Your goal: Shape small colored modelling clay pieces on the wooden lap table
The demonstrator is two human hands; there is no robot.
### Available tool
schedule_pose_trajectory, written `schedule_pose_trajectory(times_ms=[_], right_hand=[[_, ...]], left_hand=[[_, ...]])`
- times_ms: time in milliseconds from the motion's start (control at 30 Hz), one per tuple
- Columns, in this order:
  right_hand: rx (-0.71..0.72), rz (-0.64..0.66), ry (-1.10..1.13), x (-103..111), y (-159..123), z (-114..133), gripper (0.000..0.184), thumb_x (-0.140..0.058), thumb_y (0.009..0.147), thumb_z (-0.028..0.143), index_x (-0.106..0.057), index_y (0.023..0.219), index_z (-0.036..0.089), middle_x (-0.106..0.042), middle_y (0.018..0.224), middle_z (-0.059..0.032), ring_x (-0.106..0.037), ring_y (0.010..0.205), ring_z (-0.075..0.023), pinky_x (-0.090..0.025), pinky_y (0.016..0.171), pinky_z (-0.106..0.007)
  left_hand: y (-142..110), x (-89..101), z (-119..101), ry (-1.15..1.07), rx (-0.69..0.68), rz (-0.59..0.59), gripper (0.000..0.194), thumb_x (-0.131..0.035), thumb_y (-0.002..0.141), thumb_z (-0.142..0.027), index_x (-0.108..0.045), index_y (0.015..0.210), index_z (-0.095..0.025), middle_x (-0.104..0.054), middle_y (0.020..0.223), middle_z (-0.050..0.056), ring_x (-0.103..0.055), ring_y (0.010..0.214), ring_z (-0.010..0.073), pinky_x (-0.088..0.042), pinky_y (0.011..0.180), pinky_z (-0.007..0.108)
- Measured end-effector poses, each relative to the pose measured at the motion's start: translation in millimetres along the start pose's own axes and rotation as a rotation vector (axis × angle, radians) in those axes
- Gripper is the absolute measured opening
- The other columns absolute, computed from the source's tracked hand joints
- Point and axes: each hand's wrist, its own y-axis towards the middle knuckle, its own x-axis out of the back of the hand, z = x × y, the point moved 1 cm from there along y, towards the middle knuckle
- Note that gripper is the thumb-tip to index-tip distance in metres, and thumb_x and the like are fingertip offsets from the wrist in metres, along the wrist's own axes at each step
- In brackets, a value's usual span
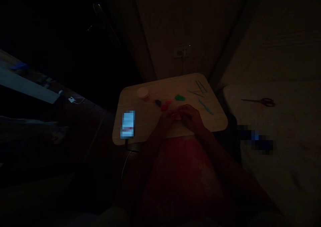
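Over the near part of a small wooden table (140, 120), my left hand (166, 118) and my right hand (192, 116) meet with fingers closed on a small orange lump of modelling clay (178, 117). The fingers hide part of it, and the light is very dim. Just beyond my hands lie a red clay lump (164, 107), a pink clay lump (168, 101) and a dark purple clay lump (157, 103). Farther back sits a green clay piece (180, 97).
A lidded tub (143, 94) stands at the table's back left, and a lit phone (127, 124) lies at the left. Several thin sticks (200, 87) and a flat teal tool (206, 107) lie at the right. Scissors (263, 102) rest on the pale surface beside the table.
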Motion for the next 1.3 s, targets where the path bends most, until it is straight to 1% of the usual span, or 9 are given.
schedule_pose_trajectory(times_ms=[167,300,467,633,767,900,1000,1067,1300], right_hand=[[-0.164,-0.088,0.155,-2,-3,-5,0.026,-0.063,0.095,0.039,-0.074,0.113,0.024,-0.075,0.112,-0.0097,-0.07,0.103,-0.0255,-0.058,0.092,-0.042],[-0.261,-0.066,0.15,-6,-2,-8,0.028,-0.066,0.093,0.042,-0.075,0.11,0.021,-0.077,0.111,-0.0105,-0.072,0.101,-0.025,-0.058,0.09,-0.039],[-0.259,-0.01,0.116,-8,-1,-8,0.027,-0.065,0.094,0.042,-0.078,0.103,0.021,-0.08,0.103,-0.0094,-0.074,0.094,-0.0242,-0.059,0.087,-0.038],[-0.193,0.022,0.12,-7,0,-6,0.027,-0.066,0.094,0.042,-0.081,0.106,0.022,-0.082,0.106,-0.0085,-0.077,0.097,-0.0243,-0.06,0.091,-0.038],[-0.164,0.058,0.134,-7,0,-5,0.027,-0.071,0.091,0.038,-0.082,0.112,0.025,-0.082,0.112,-0.0079,-0.077,0.101,-0.0242,-0.06,0.092,-0.037],[-0.208,-0.005,0.132,-7,-1,-8,0.023,-0.074,0.088,0.036,-0.084,0.106,0.024,-0.082,0.108,-0.0078,-0.077,0.098,-0.0239,-0.06,0.089,-0.036],[-0.239,-0.073,0.113,-7,-2,-13,0.019,-0.074,0.088,0.036,-0.083,0.099,0.023,-0.082,0.103,-0.008,-0.076,0.091,-0.0232,-0.06,0.082,-0.035],[-0.229,-0.077,0.082,-7,-2,-13,0.016,-0.074,0.087,0.034,-0.081,0.094,0.022,-0.081,0.099,-0.0077,-0.075,0.085,-0.0218,-0.059,0.077,-0.034],[-0.202,0.014,0.084,-6,1,-7,0.026,-0.079,0.085,0.042,-0.079,0.101,0.022,-0.08,0.101,-0.008,-0.073,0.086,-0.0214,-0.057,0.076,-0.033]], left_hand=[[0,4.3,-6,0.134,-0.077,-0.053,0.028,-0.088,0.068,-0.03,-0.083,0.093,-0.019,-0.081,0.099,0.009,-0.074,0.093,0.0252,-0.057,0.089,0.038],[-2,4.8,-8,0.227,-0.142,-0.098,0.022,-0.087,0.07,-0.024,-0.083,0.092,-0.019,-0.081,0.099,0.009,-0.074,0.094,0.027,-0.058,0.089,0.039],[-4,4.4,-7,0.341,-0.192,-0.091,0.02,-0.079,0.081,-0.025,-0.083,0.099,-0.017,-0.082,0.098,0.009,-0.075,0.092,0.0254,-0.059,0.085,0.036],[-4,6.2,-4,0.49,-0.254,-0.057,0.019,-0.071,0.085,-0.015,-0.082,0.101,-0.015,-0.082,0.102,0.008,-0.076,0.092,0.0227,-0.06,0.087,0.035],[-2,4.9,-3,0.498,-0.276,-0.015,0.02,-0.066,0.086,-0.011,-0.081,0.099,-0.015,-0.081,0.092,0.006,-0.075,0.082,0.0201,-0.06,0.076,0.03],[0,3.0,-1,0.479,-0.254,-0.007,0.019,-0.064,0.09,-0.017,-0.078,0.103,-0.014,-0.079,0.094,0.007,-0.072,0.076,0.0183,-0.058,0.069,0.028],[2,5.4,0,0.43,-0.289,-0.011,0.026,-0.065,0.092,-0.026,-0.071,0.115,-0.014,-0.077,0.107,0.009,-0.072,0.086,0.0192,-0.058,0.074,0.029],[2,8.7,2,0.387,-0.308,-0.002,0.033,-0.068,0.091,-0.03,-0.065,0.121,-0.016,-0.073,0.112,0.01,-0.071,0.092,0.0197,-0.058,0.077,0.029],[2,13.0,6,0.358,-0.304,-0.028,0.039,-0.075,0.083,-0.047,-0.056,0.103,-0.02,-0.064,0.098,0.005,-0.064,0.086,0.0192,-0.053,0.074,0.031]])
